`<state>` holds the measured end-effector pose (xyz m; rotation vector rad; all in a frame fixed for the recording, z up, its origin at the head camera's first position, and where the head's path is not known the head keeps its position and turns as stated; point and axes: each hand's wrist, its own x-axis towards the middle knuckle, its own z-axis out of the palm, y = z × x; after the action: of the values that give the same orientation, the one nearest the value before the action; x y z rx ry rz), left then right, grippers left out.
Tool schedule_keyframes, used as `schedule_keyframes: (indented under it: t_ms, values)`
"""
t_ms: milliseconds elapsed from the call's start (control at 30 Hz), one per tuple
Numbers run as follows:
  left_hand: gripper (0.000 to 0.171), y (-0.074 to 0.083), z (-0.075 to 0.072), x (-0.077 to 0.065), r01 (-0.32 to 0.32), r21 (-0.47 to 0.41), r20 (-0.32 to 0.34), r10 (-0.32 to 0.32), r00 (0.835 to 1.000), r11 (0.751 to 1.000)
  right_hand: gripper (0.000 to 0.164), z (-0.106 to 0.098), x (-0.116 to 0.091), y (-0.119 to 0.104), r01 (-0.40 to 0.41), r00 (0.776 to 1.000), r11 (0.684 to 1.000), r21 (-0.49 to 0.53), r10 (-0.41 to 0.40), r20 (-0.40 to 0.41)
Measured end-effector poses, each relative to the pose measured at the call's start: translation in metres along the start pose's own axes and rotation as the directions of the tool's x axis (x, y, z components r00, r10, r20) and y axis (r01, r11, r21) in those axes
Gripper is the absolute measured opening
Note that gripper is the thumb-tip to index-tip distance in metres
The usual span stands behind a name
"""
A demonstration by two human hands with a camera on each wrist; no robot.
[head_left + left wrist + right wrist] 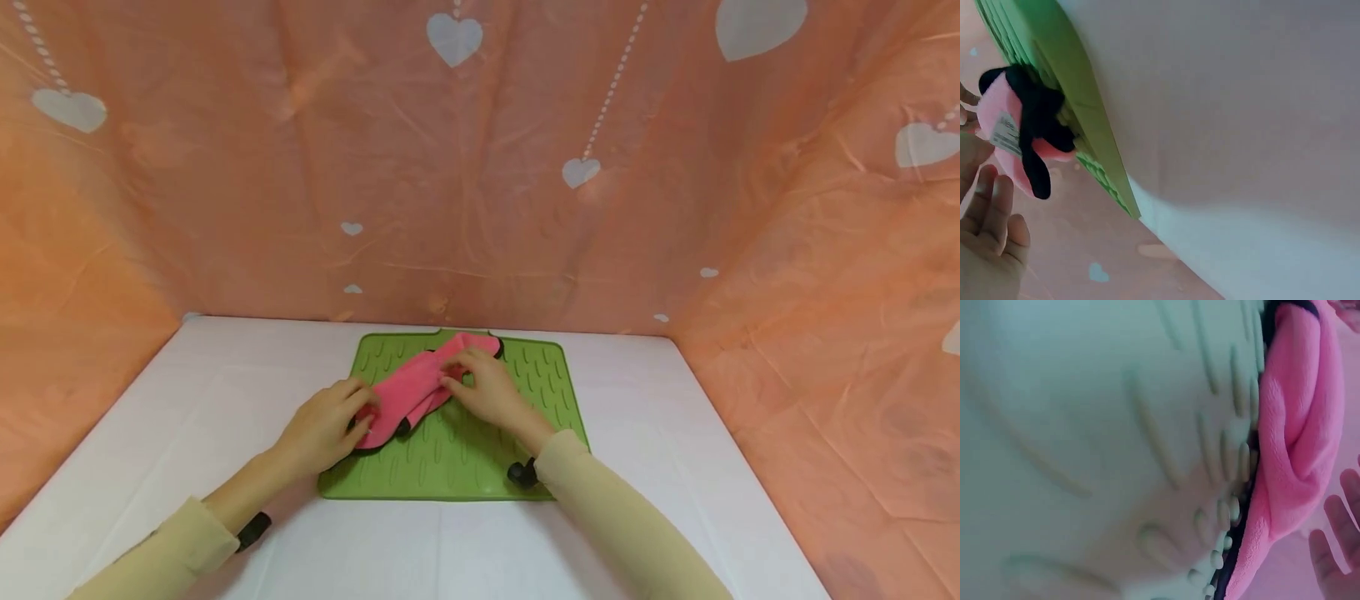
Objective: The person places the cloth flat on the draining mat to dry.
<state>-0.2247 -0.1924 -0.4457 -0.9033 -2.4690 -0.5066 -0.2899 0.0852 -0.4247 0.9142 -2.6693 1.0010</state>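
Note:
A pink plush fabric piece (408,387) with black edging lies bunched diagonally across a green ridged mat (465,467). At its near left end, my left hand (318,429) is spread with fingers apart and the fingertips right at the fabric. In the left wrist view, a white printed label (1005,133) and black strips show on that end, with the left fingers (997,206) beside it. My right hand (491,387) is over the fabric's far right part, thumb and forefinger apart. The right wrist view shows folds in the pink plush (1297,425) and loosely extended fingers (1341,519) beside it.
The mat lies on a white-covered table (225,417). Orange curtains (465,192) with white hearts enclose the back and sides. A black wrist device (253,531) sits at the left cuff and another black device (522,473) at the right cuff, over the mat.

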Motion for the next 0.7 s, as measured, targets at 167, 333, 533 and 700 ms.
schedule_keyframes:
  t_ms: [167,333,533,700]
  values:
    - [0.026,0.005,-0.003,-0.006,-0.072,-0.013,0.035,0.072,0.997,0.997,0.016,0.007,-0.011,-0.007,0.022,0.997,0.999,-0.030,-0.019,0.081]
    - [0.027,0.005,-0.001,-0.010,-0.072,0.004,0.107,0.071,0.992,0.997,0.015,0.016,-0.015,-0.011,0.030,0.983,0.999,-0.034,-0.023,0.181]
    - [0.037,0.002,-0.002,-0.015,-0.042,0.006,0.197,0.040,0.979,0.999,0.020,0.026,-0.015,-0.019,0.023,0.968,0.998,-0.060,-0.007,0.251]
    - [0.038,-0.001,-0.002,-0.015,-0.029,-0.011,0.222,0.031,0.975,1.000,0.024,0.033,-0.011,-0.022,0.024,0.963,0.998,-0.055,-0.008,0.270]
